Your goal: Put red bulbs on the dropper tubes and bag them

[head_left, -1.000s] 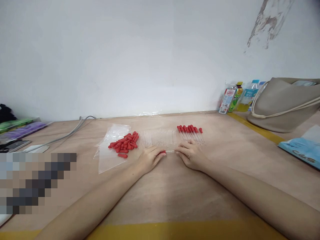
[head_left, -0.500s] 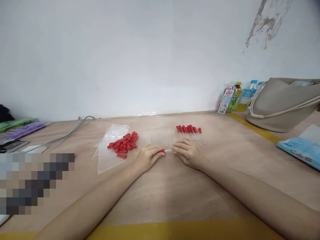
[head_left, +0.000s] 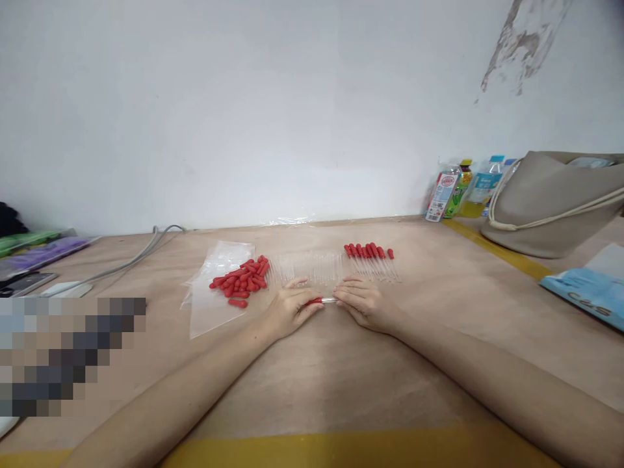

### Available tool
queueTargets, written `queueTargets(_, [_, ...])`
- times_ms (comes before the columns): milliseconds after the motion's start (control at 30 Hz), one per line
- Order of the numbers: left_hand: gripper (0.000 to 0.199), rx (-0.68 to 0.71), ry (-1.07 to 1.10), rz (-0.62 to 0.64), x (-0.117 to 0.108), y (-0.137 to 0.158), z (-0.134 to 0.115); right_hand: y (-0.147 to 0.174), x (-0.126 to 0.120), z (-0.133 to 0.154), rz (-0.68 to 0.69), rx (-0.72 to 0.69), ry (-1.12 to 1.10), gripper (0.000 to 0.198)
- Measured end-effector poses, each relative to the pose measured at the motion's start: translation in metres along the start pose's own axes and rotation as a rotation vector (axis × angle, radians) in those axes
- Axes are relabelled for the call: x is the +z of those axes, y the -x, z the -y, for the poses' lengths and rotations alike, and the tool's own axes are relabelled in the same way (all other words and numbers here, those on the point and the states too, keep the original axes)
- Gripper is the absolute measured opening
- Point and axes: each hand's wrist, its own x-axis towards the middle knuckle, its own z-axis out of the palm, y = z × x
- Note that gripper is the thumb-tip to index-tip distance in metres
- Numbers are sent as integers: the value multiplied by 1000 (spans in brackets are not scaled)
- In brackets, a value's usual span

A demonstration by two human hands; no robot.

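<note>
My left hand (head_left: 288,311) pinches a red rubber dropper bulb (head_left: 316,301) between thumb and fingers. From its right end runs a thin clear glass dropper tube (head_left: 329,300), which my right hand (head_left: 365,303) grips with closed fingers. Bulb and tube lie in one line, level above the table; how deep the tube sits in the bulb is hidden. Left of my hands, a heap of red bulbs (head_left: 241,279) rests partly on clear plastic bags (head_left: 209,315). Beyond my hands stretches a row of bare glass tubes (head_left: 307,265). Several droppers with red bulbs (head_left: 371,251) lie side by side behind my right hand.
A grey cable (head_left: 131,262) and a phone (head_left: 29,285) are on the left. At the back right stand a carton (head_left: 442,195), bottles (head_left: 480,192) and a grey bag (head_left: 550,208). A blue tissue pack (head_left: 585,296) lies at the right edge.
Both hands have come slightly nearer with the bulb and tube. The left forefinger has lifted away from the bulb, and less of the tube's length shows between the hands.
</note>
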Motion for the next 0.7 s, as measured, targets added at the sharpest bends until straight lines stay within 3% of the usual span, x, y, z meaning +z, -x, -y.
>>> queueTargets(500, [17,27,35,28,1,0,-1,-8,4,8,84,86,-133,21])
queueTargets(700, [21,-123,-26,42,0,-1,0,-12,-9,7,211,171,205,20])
